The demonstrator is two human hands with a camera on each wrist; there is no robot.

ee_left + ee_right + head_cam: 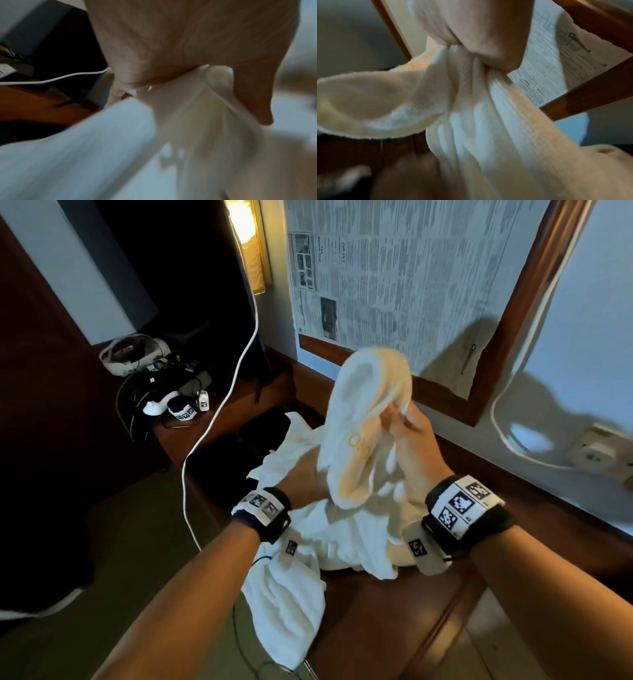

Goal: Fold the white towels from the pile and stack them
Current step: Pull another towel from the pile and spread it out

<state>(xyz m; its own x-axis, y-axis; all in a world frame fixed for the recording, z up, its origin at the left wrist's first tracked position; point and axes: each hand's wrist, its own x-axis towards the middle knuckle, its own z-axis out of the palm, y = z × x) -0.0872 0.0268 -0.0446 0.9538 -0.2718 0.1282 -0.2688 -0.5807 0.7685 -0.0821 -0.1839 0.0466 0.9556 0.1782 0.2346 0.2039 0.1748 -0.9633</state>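
Got one white towel lifted above the pile on the wooden desk. It's soft and floppy, looks light, so I'd grab corners. My right hand pinches its bunched edge; left hand grips lower folds, which only the left wrist cam shows properly.

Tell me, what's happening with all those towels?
A person is sorting laundry. Their right hand pinches one fluffy white terry towel and holds it up, while the left hand grips cloth lower down. A rumpled pile of white towels lies on the dark wooden desk. No folded stack shows.
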